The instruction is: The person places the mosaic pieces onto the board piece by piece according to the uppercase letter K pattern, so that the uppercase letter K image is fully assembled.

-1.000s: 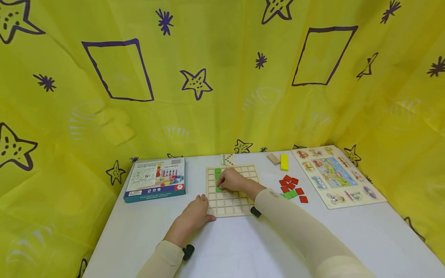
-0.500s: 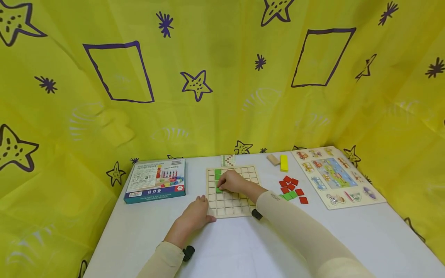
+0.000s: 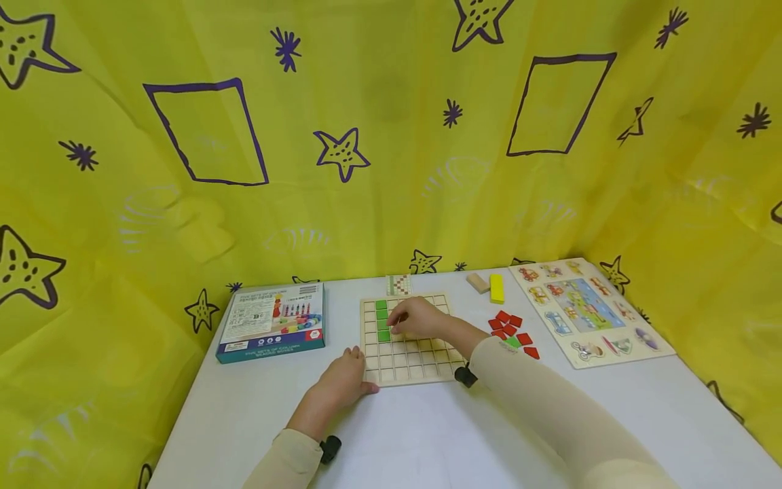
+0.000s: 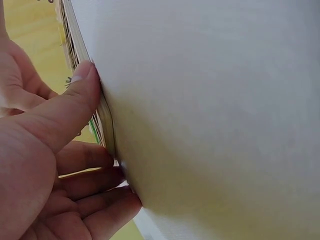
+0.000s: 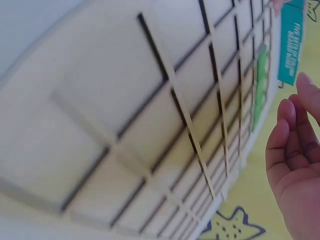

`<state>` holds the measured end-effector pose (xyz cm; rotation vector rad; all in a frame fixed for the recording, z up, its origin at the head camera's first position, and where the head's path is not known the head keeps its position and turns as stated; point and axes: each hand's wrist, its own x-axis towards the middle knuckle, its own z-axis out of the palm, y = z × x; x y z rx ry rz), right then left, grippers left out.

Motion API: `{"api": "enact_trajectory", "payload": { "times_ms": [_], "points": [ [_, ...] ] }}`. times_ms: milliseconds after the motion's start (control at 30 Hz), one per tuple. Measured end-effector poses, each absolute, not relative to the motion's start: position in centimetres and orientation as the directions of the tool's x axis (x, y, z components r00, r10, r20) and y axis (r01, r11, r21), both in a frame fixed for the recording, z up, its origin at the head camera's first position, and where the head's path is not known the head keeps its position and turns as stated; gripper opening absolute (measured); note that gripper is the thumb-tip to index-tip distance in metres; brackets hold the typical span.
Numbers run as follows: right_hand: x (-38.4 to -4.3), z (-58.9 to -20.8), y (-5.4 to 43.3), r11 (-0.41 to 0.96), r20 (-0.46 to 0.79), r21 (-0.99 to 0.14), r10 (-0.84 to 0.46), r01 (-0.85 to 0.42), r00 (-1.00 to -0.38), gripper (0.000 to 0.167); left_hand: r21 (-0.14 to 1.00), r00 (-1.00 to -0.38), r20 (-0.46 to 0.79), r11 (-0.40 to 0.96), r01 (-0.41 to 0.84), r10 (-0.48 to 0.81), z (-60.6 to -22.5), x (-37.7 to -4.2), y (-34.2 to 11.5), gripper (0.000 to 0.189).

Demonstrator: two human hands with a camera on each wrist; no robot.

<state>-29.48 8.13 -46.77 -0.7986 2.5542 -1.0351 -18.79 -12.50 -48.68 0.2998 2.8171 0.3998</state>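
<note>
Four green tiles point(image 3: 381, 314) line one board point(image 3: 417, 371). The left hand point(image 3: 345, 375) grips its corner; the right hand point(image 3: 420, 317), fingers slightly parted, is released.

Open tabletop point(image 3: 403, 441) between sleeves point(image 3: 537, 397), gap between box point(image 3: 271, 322) and board point(image 3: 408, 371), left hand point(image 3: 343, 375) obstructing nearside

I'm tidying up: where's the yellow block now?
In the head view, the yellow block lies right of centre, between the tan block and the puzzle board.

The right hand point(image 3: 420, 318) hides part of the grid board point(image 3: 402, 365).
</note>
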Motion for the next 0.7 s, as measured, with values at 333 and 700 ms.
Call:
{"api": "enact_trajectory", "payload": {
  "times_ms": [333,700],
  "points": [
    [-29.3,-44.4,13.7,0.603,-0.042,-0.705,-0.562,-0.375,-0.826,0.015,0.287,-0.940,-0.238,0.942,0.173,0.245,-48.9,-18.8,-12.3,0.086],
    [-28.4,-44.1,18.8,0.642,-0.110,-0.700,-0.530,-0.313,-0.841,0.016,0.271,-0.938,-0.229,0.943,0.196,0.261,-48.9,-18.7,-12.4,0.086]
  ]
}}
